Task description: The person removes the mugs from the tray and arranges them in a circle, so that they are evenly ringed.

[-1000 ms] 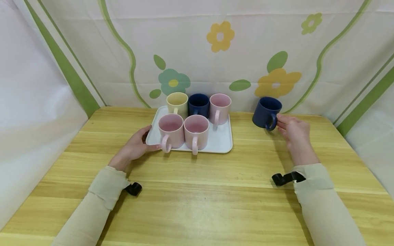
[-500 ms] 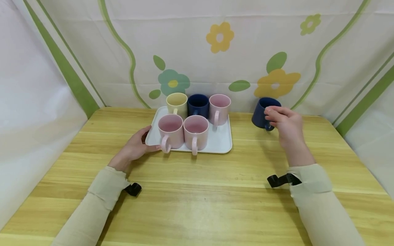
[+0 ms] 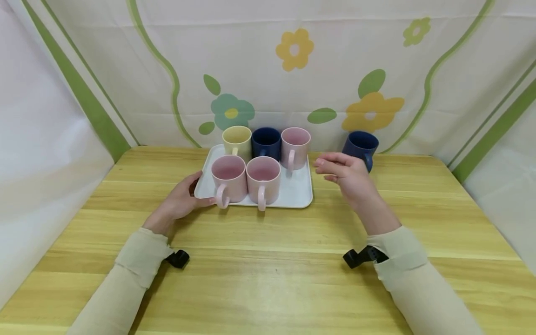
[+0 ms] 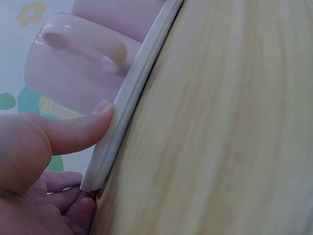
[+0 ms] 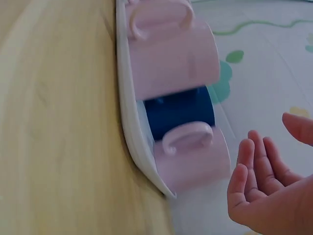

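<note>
A white tray (image 3: pixel 299 195) bears several mugs. On its front row two pink mugs (image 3: pixel 230 181) stand side by side; behind them are a yellow mug (image 3: pixel 237 139), a dark blue mug (image 3: pixel 266 142) and a third pink mug (image 3: pixel 295 144). My left hand (image 3: pixel 180 200) grips the tray's front left corner, thumb (image 4: pixel 80 134) on the rim and fingers curled at its edge. With nothing in it, my right hand (image 3: pixel 349 179) hovers between the tray and a separate dark blue mug (image 3: pixel 360 145), its fingers loosely extended. It partly hides that mug's lower part.
Everything stands on a wooden table (image 3: pixel 268 274) near its back edge. A white curtain (image 3: pixel 335 56) with printed flowers hangs right behind, and white cloth (image 3: pixel 46 153) closes off the sides. Black straps (image 3: pixel 364 256) sit at both sleeve cuffs.
My right hand has let go of the separate blue mug's handle and moved left toward the tray. That mug stays in place. My left hand keeps its hold on the tray.
</note>
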### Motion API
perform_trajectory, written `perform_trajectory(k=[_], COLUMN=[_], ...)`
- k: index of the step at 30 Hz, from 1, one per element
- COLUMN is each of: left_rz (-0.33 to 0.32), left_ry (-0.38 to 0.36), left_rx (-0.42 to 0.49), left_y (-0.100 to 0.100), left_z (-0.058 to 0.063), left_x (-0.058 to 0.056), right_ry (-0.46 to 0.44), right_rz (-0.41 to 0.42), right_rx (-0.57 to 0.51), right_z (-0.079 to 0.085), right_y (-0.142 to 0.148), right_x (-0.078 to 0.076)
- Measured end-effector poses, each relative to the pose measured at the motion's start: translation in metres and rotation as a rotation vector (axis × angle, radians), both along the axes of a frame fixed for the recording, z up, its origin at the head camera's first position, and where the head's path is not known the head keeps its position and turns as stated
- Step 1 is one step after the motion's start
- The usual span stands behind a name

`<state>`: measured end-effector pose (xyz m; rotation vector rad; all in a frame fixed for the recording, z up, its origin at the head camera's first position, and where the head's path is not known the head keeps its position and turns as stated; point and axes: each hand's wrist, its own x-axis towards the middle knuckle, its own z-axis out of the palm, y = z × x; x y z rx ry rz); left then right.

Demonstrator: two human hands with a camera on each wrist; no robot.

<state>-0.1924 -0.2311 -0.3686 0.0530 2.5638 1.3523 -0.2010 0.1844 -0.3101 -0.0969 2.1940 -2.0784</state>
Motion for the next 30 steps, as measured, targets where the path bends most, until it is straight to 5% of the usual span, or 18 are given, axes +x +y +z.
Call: perform_trajectory(k=[18,30], left_rz=[-0.015,-0.018], left_ry=[0.016,0.015], left_rx=[-0.011,-0.011], left_y=[0.0,0.0], left_z=[0.0,0.001], left_x=[0.0,0.0], right_ry=[-0.115,-0.192], right_rz=[0.348,0.469], right_rx=[-0.032,-0.077], right_z=[-0.023,-0.034], right_y=[-0.061,-0.083], right_x=[0.022,0.033])
